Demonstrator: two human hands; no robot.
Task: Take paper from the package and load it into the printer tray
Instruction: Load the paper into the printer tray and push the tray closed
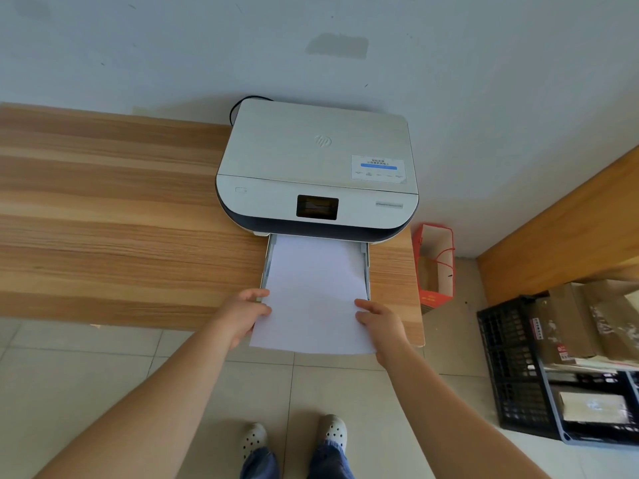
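Note:
A white printer with a dark front band stands at the right end of a wooden table, against the wall. Its paper tray is pulled out toward me. A stack of white paper lies partly in the tray, its near end sticking out past the table edge. My left hand grips the stack's left edge and my right hand grips its right edge. No paper package is in view.
A red paper bag stands on the floor right of the table. A black crate with boxes and papers sits at the far right by a wooden panel. A black cable runs behind the printer. My feet are on the tiled floor.

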